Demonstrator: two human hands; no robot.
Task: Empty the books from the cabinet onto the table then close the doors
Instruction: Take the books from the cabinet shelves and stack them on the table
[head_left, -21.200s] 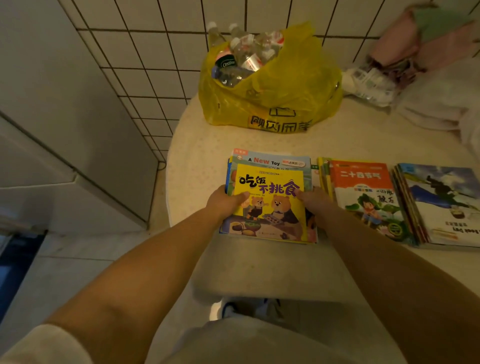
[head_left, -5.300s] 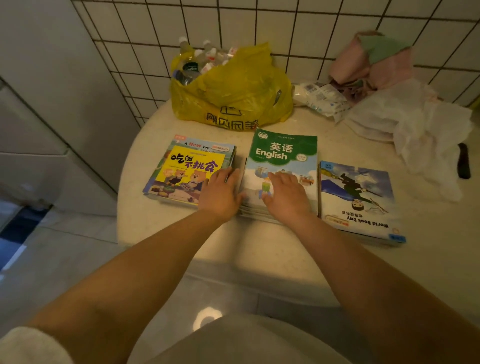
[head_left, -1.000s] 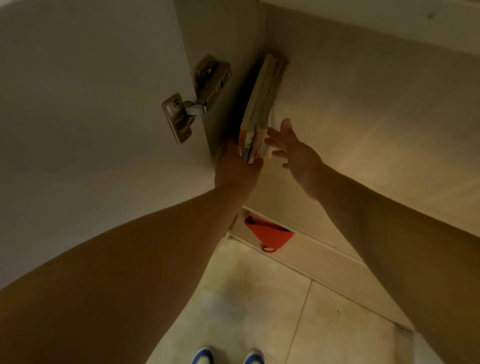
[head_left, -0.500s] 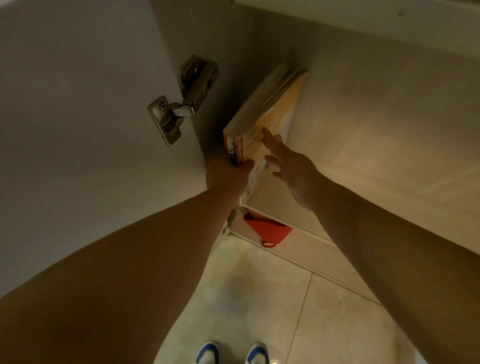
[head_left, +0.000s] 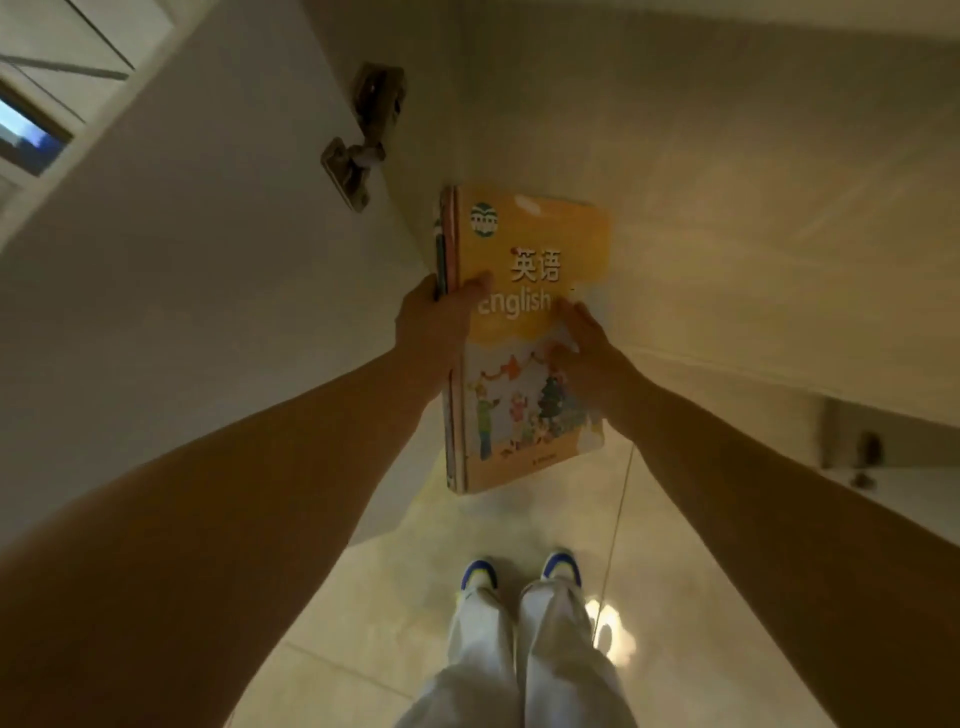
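Head view, looking down past both my forearms. Cabinet door (head_left: 171, 270) is standing open on my left, filling that side of the view; the pale cabinet interior (head_left: 727, 182) is spreading across the top and right. Tiled floor (head_left: 701, 597) is showing below, glossy, with a bright glare spot near my feet.

My white trousers (head_left: 519, 660) and blue-and-white shoes (head_left: 519, 569) are sitting at bottom centre.

I am holding a small stack of books (head_left: 524, 364) out in front of me, clear of the cabinet shelf and over the floor. Top cover is orange, reading "English" with Chinese characters above and a cartoon group of figures below. Spines are facing left; several thinner volumes are showing at that edge.

My left hand (head_left: 431, 322) is wrapping the spine edge, thumb lying across the cover beside the title, fingers hidden behind the stack. My right hand (head_left: 587, 358) is gripping the opposite edge, fingers curling onto the cover. Both grips are clamping the stack between them.

Metal hinge (head_left: 363, 135) is sitting on the door's inner edge, above the books.
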